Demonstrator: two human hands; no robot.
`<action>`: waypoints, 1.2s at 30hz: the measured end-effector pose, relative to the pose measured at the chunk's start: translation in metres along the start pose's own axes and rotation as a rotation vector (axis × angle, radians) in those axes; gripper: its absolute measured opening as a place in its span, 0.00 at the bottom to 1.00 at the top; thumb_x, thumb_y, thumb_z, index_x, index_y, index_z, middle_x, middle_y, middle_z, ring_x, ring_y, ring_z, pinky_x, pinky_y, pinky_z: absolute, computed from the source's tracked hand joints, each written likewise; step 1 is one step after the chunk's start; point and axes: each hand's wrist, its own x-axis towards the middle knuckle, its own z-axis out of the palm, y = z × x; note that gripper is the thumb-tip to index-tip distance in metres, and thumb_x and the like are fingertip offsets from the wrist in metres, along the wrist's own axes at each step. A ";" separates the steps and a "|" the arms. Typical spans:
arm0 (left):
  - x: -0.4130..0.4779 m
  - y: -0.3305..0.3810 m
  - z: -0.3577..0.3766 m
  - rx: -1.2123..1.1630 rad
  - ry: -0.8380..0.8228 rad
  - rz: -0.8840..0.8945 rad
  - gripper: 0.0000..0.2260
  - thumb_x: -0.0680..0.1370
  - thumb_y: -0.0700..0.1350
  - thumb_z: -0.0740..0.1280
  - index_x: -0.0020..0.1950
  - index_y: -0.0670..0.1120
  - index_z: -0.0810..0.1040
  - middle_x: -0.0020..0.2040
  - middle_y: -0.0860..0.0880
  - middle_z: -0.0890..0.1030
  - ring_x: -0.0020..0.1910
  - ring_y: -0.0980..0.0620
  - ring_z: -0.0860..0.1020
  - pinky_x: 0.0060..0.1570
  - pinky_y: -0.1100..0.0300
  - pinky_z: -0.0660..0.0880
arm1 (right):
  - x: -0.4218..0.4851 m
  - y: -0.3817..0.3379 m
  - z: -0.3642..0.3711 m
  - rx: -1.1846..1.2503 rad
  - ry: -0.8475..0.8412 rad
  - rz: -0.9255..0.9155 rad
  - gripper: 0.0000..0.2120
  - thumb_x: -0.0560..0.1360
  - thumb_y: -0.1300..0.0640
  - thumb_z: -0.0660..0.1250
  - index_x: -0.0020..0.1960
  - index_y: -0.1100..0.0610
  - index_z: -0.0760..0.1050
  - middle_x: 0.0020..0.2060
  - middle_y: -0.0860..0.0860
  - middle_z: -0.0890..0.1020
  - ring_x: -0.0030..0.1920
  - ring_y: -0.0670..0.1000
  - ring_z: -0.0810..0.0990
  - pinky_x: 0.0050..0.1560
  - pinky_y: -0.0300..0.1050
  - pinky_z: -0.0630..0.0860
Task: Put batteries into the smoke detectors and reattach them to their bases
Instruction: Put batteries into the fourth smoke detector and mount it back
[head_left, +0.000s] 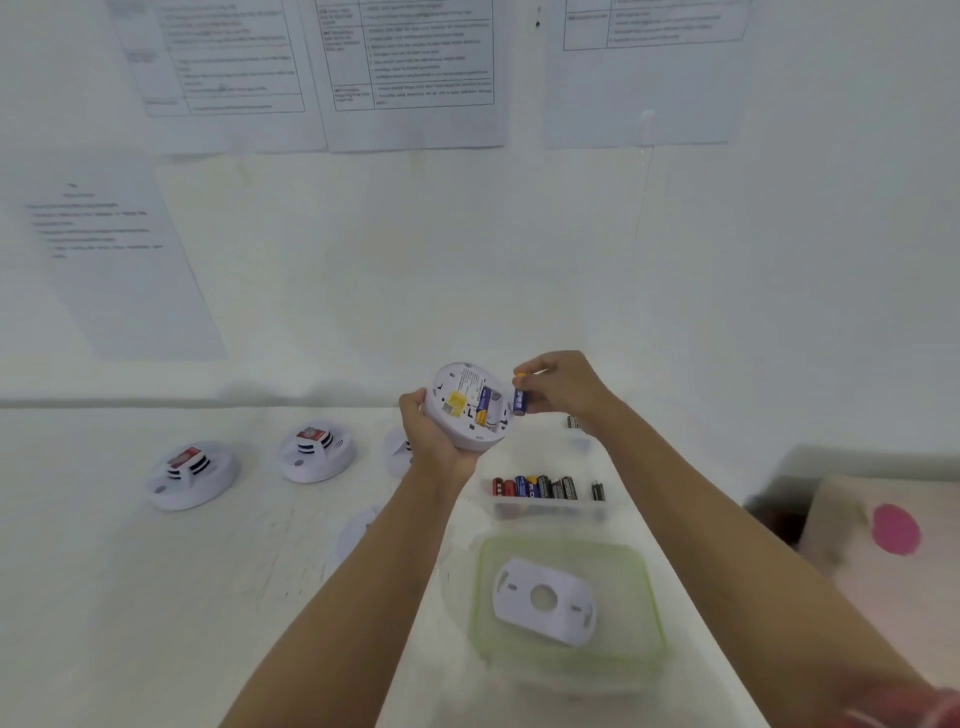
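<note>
My left hand (431, 434) grips a white smoke detector (467, 410), lifted above the table with its back facing me. One blue and yellow battery (483, 402) sits in its compartment. My right hand (561, 387) pinches a second blue and yellow battery (520, 397) upright, right beside the detector's right edge. A white base plate (545, 603) lies on a green-rimmed lid (644, 582) near me. Two more detectors (192, 473) (317, 449) rest face up on the left of the table.
A clear box (545, 506) holds several batteries behind the lid. A third detector (397, 449) and another base plate (356, 530) show partly behind my left arm. A cloth with a pink spot (893, 530) lies at the right. Printed sheets hang on the wall.
</note>
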 end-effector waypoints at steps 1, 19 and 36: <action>-0.005 0.001 -0.002 -0.007 -0.016 -0.008 0.22 0.76 0.55 0.49 0.59 0.46 0.74 0.57 0.40 0.74 0.60 0.39 0.70 0.65 0.42 0.63 | -0.009 -0.003 0.004 -0.002 -0.019 -0.013 0.11 0.72 0.67 0.69 0.53 0.69 0.76 0.35 0.56 0.80 0.32 0.51 0.80 0.37 0.40 0.81; -0.082 0.024 -0.035 0.056 -0.060 -0.152 0.22 0.76 0.55 0.47 0.52 0.43 0.75 0.46 0.42 0.74 0.42 0.44 0.72 0.48 0.52 0.68 | -0.097 -0.001 0.077 -0.244 0.068 -0.052 0.08 0.69 0.62 0.73 0.43 0.60 0.74 0.30 0.53 0.79 0.25 0.46 0.78 0.33 0.39 0.78; -0.089 0.019 -0.024 0.082 -0.048 -0.093 0.21 0.76 0.53 0.48 0.50 0.44 0.76 0.47 0.41 0.76 0.44 0.44 0.74 0.50 0.49 0.70 | -0.105 -0.004 0.067 -0.402 0.097 -0.157 0.16 0.68 0.62 0.74 0.53 0.66 0.80 0.47 0.61 0.83 0.34 0.45 0.75 0.34 0.29 0.70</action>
